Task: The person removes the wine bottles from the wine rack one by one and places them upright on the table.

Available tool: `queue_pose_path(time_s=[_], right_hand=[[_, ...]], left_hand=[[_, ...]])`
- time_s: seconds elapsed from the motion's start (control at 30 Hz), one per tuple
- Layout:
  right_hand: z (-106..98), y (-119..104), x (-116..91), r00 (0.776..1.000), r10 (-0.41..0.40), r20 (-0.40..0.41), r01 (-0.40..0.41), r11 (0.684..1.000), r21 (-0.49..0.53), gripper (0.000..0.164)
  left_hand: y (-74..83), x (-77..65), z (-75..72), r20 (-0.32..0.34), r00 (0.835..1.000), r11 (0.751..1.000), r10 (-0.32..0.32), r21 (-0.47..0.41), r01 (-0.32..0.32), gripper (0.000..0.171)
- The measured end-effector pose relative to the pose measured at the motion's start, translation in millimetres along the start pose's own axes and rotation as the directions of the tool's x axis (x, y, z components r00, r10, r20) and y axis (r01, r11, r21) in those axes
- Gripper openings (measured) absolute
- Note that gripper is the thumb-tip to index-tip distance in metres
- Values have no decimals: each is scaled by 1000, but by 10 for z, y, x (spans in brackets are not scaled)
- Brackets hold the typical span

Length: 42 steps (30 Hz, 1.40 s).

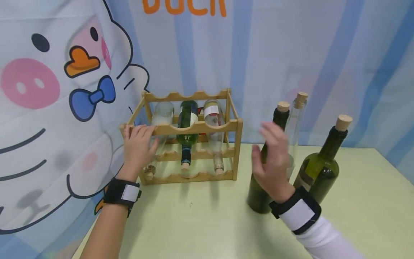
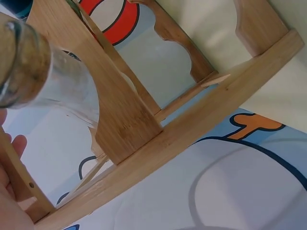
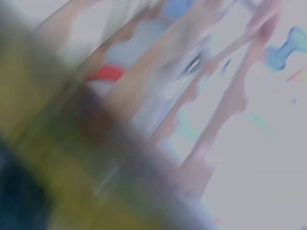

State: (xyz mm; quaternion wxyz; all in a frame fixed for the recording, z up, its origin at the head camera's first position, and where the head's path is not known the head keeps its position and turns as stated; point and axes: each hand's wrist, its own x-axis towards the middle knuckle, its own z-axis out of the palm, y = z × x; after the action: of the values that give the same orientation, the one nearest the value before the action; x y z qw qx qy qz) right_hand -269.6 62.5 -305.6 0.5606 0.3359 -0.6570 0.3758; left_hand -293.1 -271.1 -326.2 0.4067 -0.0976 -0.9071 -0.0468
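In the head view my left hand (image 1: pixel 138 145) grips the top front rail of a wooden wine rack (image 1: pixel 237 151) at its left corner. Fingertips show past the wood in the left wrist view. Three corked bottles lie in the rack, necks towards me: a clear bottle (image 1: pixel 162 113), a green bottle (image 1: pixel 187 118) and a clear bottle with a white label (image 1: pixel 211 111). My right hand (image 1: pixel 273 162), blurred, has its fingers raised and thumb apart. It is in front of a dark green corked bottle (image 1: pixel 258 196); whether it touches the glass I cannot tell.
Behind the dark bottle stands a clear corked bottle (image 1: pixel 292 133). Another green corked bottle (image 1: pixel 320 169) stands to the right, partly behind my wrist. All are on a pale yellow-green table (image 1: pixel 194 226). A printed cartoon curtain (image 1: pixel 271 46) hangs behind and to the left.
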Motion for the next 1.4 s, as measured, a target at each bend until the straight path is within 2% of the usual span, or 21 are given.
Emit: queue_pose_path(time_s=[0.03,0.07,0.1,0.13,0.17,0.2,0.23,0.27,0.3,0.33,0.37,0.43,0.47,0.6,0.7,1.0,1.13,1.27,1.4], right_hand=[[48,-62,-12,994,-36,98,38,999,-16,28],[100,-109,-34,973,-44,225,54,998,-42,26],[158,-134,-66,933,-26,360,62,994,-88,29],[217,-141,-105,876,14,483,65,987,-146,32],[276,-130,-155,809,67,583,68,976,-206,37],[332,-102,-211,748,120,653,70,963,-258,42],[383,-64,-268,691,176,701,72,948,-309,47],[427,-21,-327,645,223,731,74,933,-351,51],[466,22,-384,612,257,748,78,922,-380,55],[498,58,-439,592,272,759,86,915,-394,58],[528,92,-492,583,271,766,98,913,-396,60],[579,139,-582,591,223,776,135,920,-367,58],[600,157,-620,602,183,777,157,928,-339,55],[640,199,-720,670,39,741,201,952,-231,37],[641,216,-761,700,-1,714,200,960,-194,33],[635,175,-820,730,-81,679,244,958,-148,33],[578,79,-808,745,-136,653,265,959,-102,35],[445,-45,-762,774,-154,614,247,967,-69,38],[331,-177,-692,804,-171,570,235,971,-40,40]], left_hand=[[5,6,5,-13,1000,1000,2,-2,-2,38],[12,14,10,-24,1000,1000,1,-6,-1,38],[22,24,13,-32,999,1000,-3,-10,3,38],[33,32,15,-36,999,1000,-8,-16,8,38],[43,39,22,-37,999,1000,-16,-23,15,37],[54,45,27,-34,999,999,-24,-27,23,37],[66,47,31,-27,999,999,-32,-33,31,36],[77,46,37,-17,999,999,-40,-36,40,36],[88,42,40,-7,999,998,-47,-41,46,35],[95,36,44,0,999,998,-52,-43,52,35],[101,28,46,5,998,997,-56,-43,56,35],[107,11,43,10,998,997,-63,-39,63,34],[107,6,43,11,998,997,-65,-36,66,35],[104,6,34,34,997,997,-72,-30,73,37],[111,15,19,49,996,996,-77,-36,79,38],[108,19,11,-35,995,996,-88,-30,87,34],[95,15,6,-42,993,994,-106,-30,105,33],[123,25,-38,13,991,990,-131,-43,131,34],[153,59,-93,119,982,987,-149,-35,155,36]])
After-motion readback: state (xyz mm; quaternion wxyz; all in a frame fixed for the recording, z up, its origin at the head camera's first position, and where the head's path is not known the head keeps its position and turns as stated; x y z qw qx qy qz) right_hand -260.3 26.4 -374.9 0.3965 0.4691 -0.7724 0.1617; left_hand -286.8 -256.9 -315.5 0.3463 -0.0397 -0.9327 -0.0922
